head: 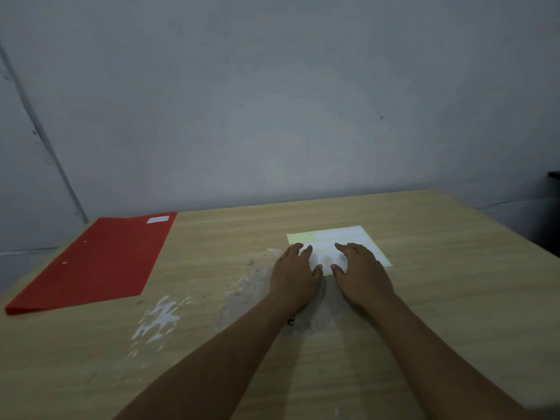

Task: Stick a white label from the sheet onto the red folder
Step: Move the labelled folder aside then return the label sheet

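Both hands palm down on a light wood-grain desk [439, 298], side by side, close but not touching each other. Left hand [295, 272] lies flat with its fingers relaxed and slightly spread; the fingertips [306, 249] reach the near left corner of a pale yellow rectangular backing sheet with white labels [348, 237]. Right hand [362, 272] is also flat and loosely spread, covering the near middle part of that sheet. Neither hand is plainly pinching anything; the frame is blurry, so cannot tell if a label edge is lifted under the fingers. The sheet lies flat, running away from the hands and out to the right of the right hand.

Red flat plastic folder [100, 259] lies closed on the desk, well left of the left hand and apart from it. A small white rectangular label [158, 220] sits on the folder's far corner nearest the hands' side.

White scuffed patches [160, 319] on the desk left of the left forearm. Grey plain wall [272, 101] beyond the hands
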Available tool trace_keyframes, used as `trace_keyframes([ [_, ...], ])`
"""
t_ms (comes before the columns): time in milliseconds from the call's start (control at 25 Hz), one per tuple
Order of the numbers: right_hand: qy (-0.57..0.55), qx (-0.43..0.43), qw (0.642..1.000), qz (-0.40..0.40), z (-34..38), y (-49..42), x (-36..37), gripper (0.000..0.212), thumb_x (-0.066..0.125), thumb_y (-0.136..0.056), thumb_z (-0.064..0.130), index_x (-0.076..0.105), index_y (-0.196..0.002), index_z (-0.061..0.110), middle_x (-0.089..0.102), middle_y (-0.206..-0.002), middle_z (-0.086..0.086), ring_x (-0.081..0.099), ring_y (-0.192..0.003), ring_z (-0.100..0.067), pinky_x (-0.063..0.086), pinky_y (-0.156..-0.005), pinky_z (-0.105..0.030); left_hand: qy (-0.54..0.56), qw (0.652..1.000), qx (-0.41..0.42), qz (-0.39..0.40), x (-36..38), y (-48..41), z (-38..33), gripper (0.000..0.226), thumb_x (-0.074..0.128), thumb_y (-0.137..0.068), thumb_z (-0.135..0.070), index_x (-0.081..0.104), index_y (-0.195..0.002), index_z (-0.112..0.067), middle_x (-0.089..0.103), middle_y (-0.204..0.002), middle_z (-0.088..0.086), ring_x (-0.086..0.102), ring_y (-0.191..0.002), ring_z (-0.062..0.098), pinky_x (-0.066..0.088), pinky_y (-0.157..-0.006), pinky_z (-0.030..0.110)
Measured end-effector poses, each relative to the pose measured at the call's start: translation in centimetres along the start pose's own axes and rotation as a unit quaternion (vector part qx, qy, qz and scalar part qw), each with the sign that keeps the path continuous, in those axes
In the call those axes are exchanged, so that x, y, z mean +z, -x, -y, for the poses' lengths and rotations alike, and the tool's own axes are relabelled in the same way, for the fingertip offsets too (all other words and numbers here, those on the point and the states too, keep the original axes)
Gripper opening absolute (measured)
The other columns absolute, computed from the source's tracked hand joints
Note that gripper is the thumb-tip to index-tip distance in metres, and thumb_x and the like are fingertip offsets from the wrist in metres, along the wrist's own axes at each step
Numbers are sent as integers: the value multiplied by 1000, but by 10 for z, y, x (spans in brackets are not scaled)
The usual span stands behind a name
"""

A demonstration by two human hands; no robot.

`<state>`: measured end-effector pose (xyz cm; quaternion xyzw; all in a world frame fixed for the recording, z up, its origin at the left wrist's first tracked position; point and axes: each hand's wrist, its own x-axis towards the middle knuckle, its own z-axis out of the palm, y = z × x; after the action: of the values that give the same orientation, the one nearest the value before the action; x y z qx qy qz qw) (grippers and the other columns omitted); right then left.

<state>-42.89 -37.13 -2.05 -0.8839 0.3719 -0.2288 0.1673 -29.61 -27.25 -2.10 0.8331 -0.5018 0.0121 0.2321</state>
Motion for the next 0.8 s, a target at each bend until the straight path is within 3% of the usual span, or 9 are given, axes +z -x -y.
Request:
trace_keyframes([
  [240,18,26,999,36,-19,2,2,49,45,-98,46,42,-146,40,27,-161,-2,17,-150,-23,23,-116,-37,-36,998,3,43,18,-6,-9,60,34,-101,-45,33,-152,-13,27,-162,9,19,-151,27,20,-121,44],
  [800,19,31,999,-6,-54,-29,-1,42,47,-96,40,54,-137,38,38,-155,2,28,-146,-19,30,-112,-36,-82,994,8,70,30,-37,-40,60,27,-103,-42,29,-153,-11,24,-162,10,16,-151,28,14,-121,46],
])
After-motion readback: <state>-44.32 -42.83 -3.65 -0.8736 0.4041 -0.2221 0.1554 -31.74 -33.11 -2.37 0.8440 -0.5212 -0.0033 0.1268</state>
